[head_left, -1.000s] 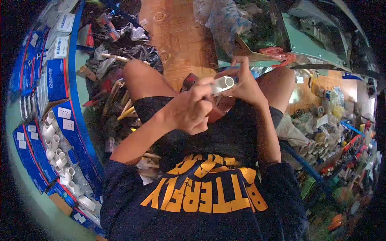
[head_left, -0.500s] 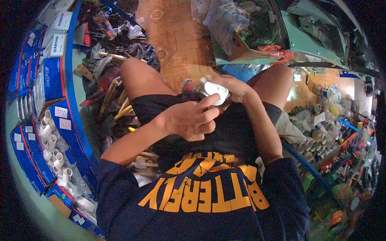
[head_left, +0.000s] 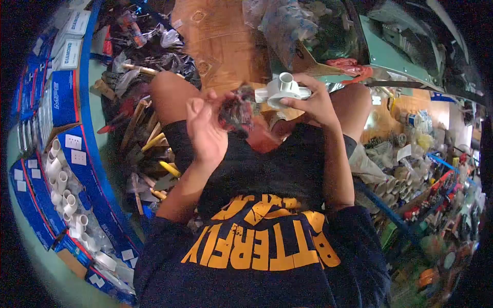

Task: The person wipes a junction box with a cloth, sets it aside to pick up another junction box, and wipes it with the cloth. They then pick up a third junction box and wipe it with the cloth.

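My right hand [head_left: 314,100] grips a white plastic conduit junction box [head_left: 283,96] by its right side. One stub points up at the camera, showing its round open mouth, and another sticks out to the left. My left hand [head_left: 206,126] is raised over my left thigh, palm toward the box, with its fingers curled and partly smeared by motion. Against its fingers is a dark red-and-black thing [head_left: 237,112], too blurred to name. This dark thing lies just left of the box's left stub.
Blue cartons [head_left: 65,100] line the left side, one with white pipe fittings [head_left: 69,203]. Wooden-handled tools [head_left: 154,136] lie by my left leg. Ahead stand a cardboard box [head_left: 308,64] with plastic bags and a green cabinet [head_left: 395,56]. Clutter fills the right.
My left hand has come off the white junction box and moved left and up. My right hand has turned the box, so its stubs show. The dark blurred thing has appeared by my left hand.
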`<action>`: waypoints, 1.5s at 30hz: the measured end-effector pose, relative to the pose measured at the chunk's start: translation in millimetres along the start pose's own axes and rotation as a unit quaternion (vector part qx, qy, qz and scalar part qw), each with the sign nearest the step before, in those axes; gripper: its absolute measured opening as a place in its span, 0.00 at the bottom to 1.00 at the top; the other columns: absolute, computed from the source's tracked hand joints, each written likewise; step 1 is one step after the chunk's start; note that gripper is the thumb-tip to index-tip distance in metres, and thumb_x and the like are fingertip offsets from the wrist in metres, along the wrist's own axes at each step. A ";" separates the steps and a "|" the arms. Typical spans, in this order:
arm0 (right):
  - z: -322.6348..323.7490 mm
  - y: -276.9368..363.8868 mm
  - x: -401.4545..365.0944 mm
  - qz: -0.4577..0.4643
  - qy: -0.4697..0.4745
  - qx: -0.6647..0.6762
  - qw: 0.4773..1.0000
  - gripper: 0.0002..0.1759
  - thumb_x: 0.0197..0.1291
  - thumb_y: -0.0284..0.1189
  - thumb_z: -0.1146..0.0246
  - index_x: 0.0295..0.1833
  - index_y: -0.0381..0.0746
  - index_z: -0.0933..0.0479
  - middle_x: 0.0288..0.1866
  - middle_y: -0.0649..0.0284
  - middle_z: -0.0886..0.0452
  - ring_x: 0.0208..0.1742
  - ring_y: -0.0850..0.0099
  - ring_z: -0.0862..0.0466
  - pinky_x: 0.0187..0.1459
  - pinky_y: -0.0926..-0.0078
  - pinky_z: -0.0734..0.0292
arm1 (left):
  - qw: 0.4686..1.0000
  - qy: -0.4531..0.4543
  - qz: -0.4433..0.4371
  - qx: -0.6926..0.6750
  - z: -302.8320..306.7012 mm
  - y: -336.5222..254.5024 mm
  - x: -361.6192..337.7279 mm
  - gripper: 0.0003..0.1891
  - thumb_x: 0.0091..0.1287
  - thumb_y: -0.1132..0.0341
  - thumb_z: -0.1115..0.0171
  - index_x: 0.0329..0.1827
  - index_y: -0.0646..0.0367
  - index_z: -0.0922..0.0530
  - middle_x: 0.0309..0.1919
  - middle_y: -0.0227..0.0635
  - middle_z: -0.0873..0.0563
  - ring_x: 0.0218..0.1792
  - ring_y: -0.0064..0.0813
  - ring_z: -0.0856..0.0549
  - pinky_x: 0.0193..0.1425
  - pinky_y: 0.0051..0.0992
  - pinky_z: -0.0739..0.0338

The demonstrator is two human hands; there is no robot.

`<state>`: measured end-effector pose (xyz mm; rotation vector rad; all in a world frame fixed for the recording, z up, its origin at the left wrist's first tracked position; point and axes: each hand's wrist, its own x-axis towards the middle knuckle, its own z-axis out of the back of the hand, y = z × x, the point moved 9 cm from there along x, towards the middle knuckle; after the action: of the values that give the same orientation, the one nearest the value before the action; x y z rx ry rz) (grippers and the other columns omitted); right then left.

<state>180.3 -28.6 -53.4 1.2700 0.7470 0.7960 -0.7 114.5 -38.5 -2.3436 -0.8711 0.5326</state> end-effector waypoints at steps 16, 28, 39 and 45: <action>-24.6 73.1 -19.7 0.216 -0.070 -0.366 0.903 0.27 0.38 0.24 0.26 0.50 0.44 0.17 0.45 0.60 0.20 0.50 0.58 0.21 0.50 0.63 0.23 | 0.871 0.270 -0.211 0.351 -80.3 -25.1 -19.1 0.27 0.53 0.67 0.37 0.51 0.60 0.44 0.53 0.42 0.40 0.61 0.44 0.30 0.63 0.44 0.31; -22.9 70.2 -24.4 0.137 -0.076 -0.252 0.955 0.28 0.36 0.20 0.26 0.49 0.43 0.18 0.51 0.60 0.22 0.51 0.58 0.18 0.48 0.65 0.20 | 0.949 0.159 -0.158 0.222 -62.0 -24.8 -10.1 0.24 0.58 0.49 0.36 0.47 0.48 0.39 0.57 0.40 0.34 0.65 0.62 0.34 0.71 0.56 0.46; -51.5 103.2 -37.1 0.292 -0.083 -0.383 0.872 0.21 0.39 0.25 0.30 0.44 0.46 0.20 0.44 0.63 0.23 0.56 0.49 0.24 0.52 0.54 0.23 | 0.969 0.193 -0.069 0.137 -69.9 -22.0 -11.0 0.20 0.58 0.50 0.39 0.47 0.44 0.36 0.58 0.37 0.34 0.69 0.67 0.40 0.68 0.57 0.35; -65.0 103.5 -46.4 0.309 -0.074 -0.413 0.853 0.18 0.44 0.27 0.34 0.46 0.47 0.21 0.43 0.66 0.23 0.56 0.47 0.26 0.54 0.51 0.25 | 0.979 0.190 -0.007 0.076 -60.5 -17.3 -10.8 0.23 0.58 0.53 0.39 0.47 0.46 0.43 0.54 0.35 0.40 0.69 0.63 0.37 0.61 0.53 0.25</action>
<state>90.7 -22.0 41.5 0.7353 -0.1920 1.3339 16.3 95.1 19.8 -2.1955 -0.6430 0.1295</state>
